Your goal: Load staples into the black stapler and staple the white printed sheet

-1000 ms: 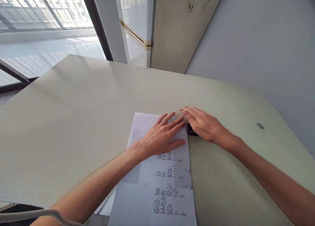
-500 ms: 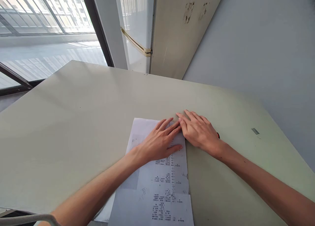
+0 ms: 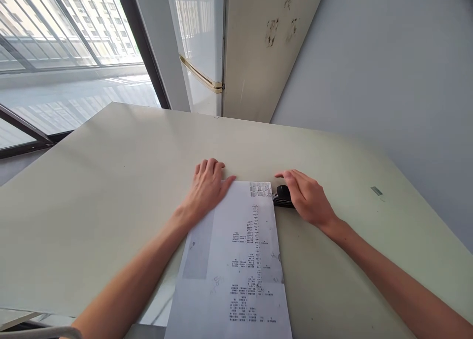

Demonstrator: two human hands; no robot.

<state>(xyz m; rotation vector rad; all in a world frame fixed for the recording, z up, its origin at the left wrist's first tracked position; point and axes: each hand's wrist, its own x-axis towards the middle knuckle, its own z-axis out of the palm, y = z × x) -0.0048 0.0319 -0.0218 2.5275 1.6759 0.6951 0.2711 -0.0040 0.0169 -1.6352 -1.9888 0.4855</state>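
Observation:
Printed sheets of paper (image 3: 240, 260) lie lengthwise on the table, handwriting showing among the print. My left hand (image 3: 207, 184) rests at their far left corner. Its thumb points toward the top edge, and its bent fingers reach past the paper onto the tabletop. At the far right edge of the paper sits a small black stapler-like tool (image 3: 284, 197) with a bit of metal at its front; its exact kind is hard to tell. My right hand (image 3: 308, 193) curls around its rear part, which the palm hides.
The pale table (image 3: 111, 220) spreads to both sides, with a small grey label (image 3: 376, 190) on its right part. Beyond the far edge stands a refrigerator (image 3: 254, 63) beside a wall (image 3: 388, 58). A window (image 3: 74, 43) is at the left. A grey cable-like strip (image 3: 44, 332) crosses the lower left corner.
My left hand has slid left from the paper's right side to its left corner. My right hand, previously lying over the corner, has moved slightly right, exposing the black tool. The view has shifted slightly.

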